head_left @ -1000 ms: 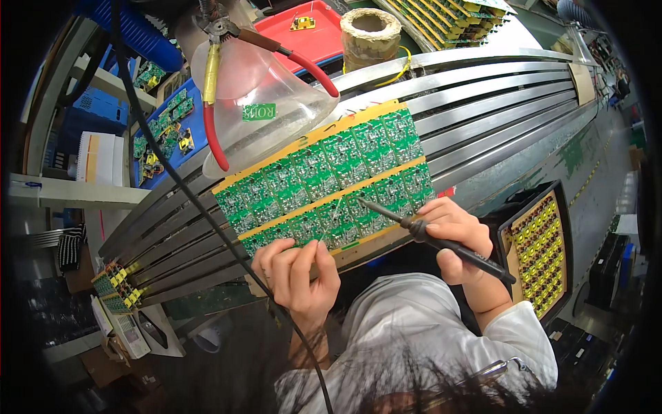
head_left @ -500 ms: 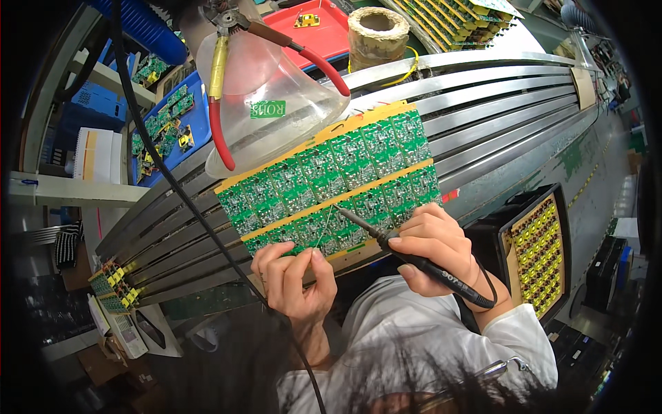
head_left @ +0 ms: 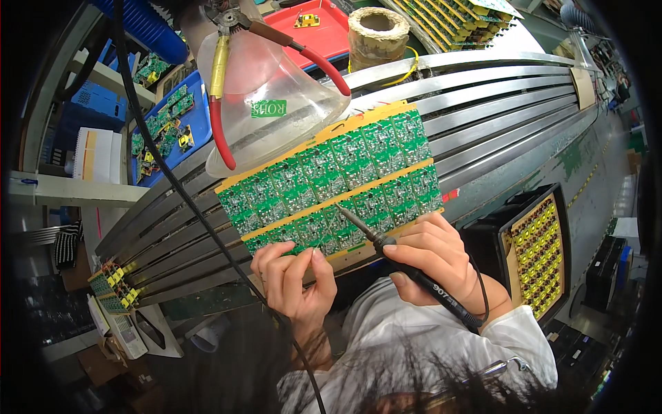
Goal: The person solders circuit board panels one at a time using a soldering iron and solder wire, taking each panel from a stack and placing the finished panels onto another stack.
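1. Soldering iron (head_left: 414, 270) in the right hand (head_left: 434, 259) – fingers wrapped shut round the black handle in a pen grip, tip angled toward 10 o'clock and resting on the lower row of the green circuit-board panel (head_left: 331, 183), prob. for fine control at a joint.
2. Left hand (head_left: 293, 279) at the panel's near edge, 7 o'clock from the iron tip; fingers curled, tips pressing the yellow border strip, seemingly to steady the board. It pinches nothing else that shows.
3. Panel lies tilted across metal conveyor rails (head_left: 496, 103), centre frame, w/ yellow strips between its rows.
4. At 12 o'clock – a clear plastic funnel-shaped hood (head_left: 276, 117), touching the panel's far edge, w/ red-and-yellow-handled cutters (head_left: 227, 69) across it.
5. Around the bench: solder spool (head_left: 376, 31) and red tray (head_left: 321, 27) at 12, blue bin of small boards (head_left: 165, 131) at 10, black tray of yellow parts (head_left: 541, 252) at 3.
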